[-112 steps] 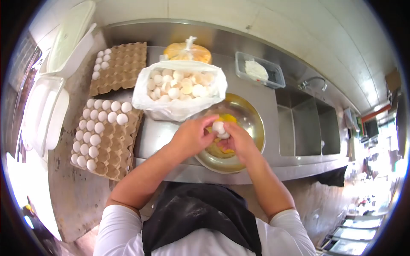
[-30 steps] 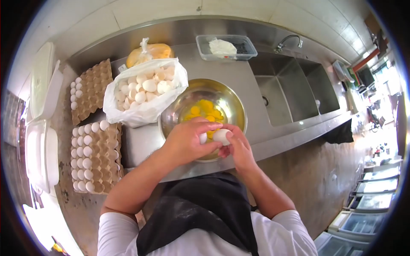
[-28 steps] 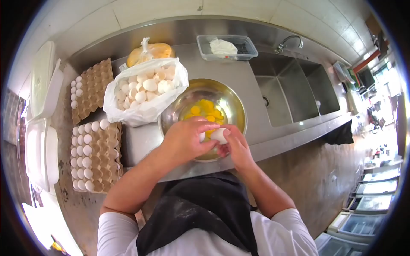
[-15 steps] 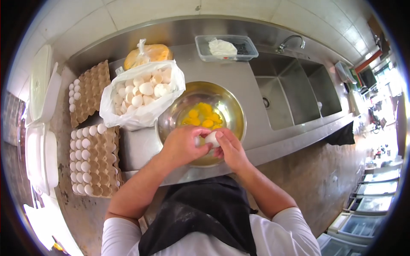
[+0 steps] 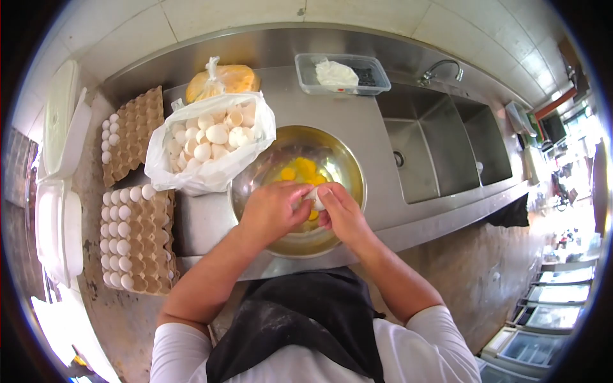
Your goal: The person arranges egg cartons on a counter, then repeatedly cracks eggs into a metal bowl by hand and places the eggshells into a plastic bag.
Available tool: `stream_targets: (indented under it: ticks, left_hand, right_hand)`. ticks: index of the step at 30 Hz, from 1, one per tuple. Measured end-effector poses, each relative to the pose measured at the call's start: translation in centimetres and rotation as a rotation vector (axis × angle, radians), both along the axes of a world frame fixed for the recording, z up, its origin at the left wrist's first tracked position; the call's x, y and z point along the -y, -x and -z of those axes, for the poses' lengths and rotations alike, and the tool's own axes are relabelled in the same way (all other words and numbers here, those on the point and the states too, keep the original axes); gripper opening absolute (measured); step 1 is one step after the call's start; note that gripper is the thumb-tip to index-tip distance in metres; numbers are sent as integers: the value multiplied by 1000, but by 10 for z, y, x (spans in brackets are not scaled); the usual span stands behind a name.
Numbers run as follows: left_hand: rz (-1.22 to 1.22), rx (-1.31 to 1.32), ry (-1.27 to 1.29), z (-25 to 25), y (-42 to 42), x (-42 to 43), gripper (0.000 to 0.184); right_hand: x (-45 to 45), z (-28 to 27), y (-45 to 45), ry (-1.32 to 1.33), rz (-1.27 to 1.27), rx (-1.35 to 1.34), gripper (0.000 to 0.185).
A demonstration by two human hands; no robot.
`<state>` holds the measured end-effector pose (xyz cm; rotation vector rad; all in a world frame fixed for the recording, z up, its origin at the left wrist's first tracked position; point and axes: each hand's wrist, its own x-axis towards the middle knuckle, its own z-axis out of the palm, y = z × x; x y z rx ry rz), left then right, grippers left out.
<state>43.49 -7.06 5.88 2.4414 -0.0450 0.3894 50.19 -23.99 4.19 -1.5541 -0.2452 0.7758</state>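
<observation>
Over a steel mixing bowl [image 5: 348,167], my left hand [image 5: 271,214] and my right hand [image 5: 345,214] meet around a white egg [image 5: 316,199]. Fingertips of both hands close on its shell; whether it is cracked open is hard to see. Something pale also shows inside the left hand's curl, perhaps shell. Several yolks [image 5: 306,167] lie in the bowl beneath, partly covered by my hands. To the left of the bowl, a white plastic bag [image 5: 191,184] is full of eggshells [image 5: 217,133], its side against the bowl's rim.
Egg cartons, a front one [image 5: 150,239] and a back one [image 5: 143,124], hold white eggs at left. Behind the bag sits a tied bag of yellow-orange stuff [image 5: 236,80]. A clear plastic tub [image 5: 306,80] stands at the back. Right are a double sink [image 5: 415,153] and faucet [image 5: 440,67].
My right hand has turned and pressed closer to the left, and less of the egg shows between them. The whole view has shifted slightly.
</observation>
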Motion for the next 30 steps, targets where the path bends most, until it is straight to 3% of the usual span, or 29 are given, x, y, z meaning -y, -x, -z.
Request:
stream_targets:
  ticks: [8, 10, 11, 13, 16, 20, 22, 26, 30]
  left_hand:
    - [-36, -19, 101, 8, -8, -16, 17]
    - [-87, -3, 149, 6, -7, -20, 17]
    - [-90, -7, 153, 5, -6, -23, 17]
    - [-128, -30, 246, 2, -3, -28, 18]
    - [-168, 10, 302, -7, 5, -33, 18]
    - [-208, 8, 307, -16, 19, -56, 17]
    - [-331, 90, 279, -22, 27, -77, 19]
    - [-567, 3, 63, -37, 39, -132, 20]
    - [-629, -60, -128, -35, 34, -175, 23]
  right_hand:
    - [2, -4, -13, 9, -24, 22, 33]
    - [6, -21, -16, 237, -68, 526, 33]
    - [8, -28, -17, 239, -72, 523, 33]
    - [12, -41, -20, 344, -51, 768, 35]
    - [16, -49, -22, 350, 16, 833, 37]
    - [22, -24, -29, 244, 81, 686, 35]
    - [25, 0, -37, 47, 93, 48, 36]
    - [6, 4, -27, 153, -11, -102, 40]
    - [-51, -29, -19, -16, -224, 29, 43]
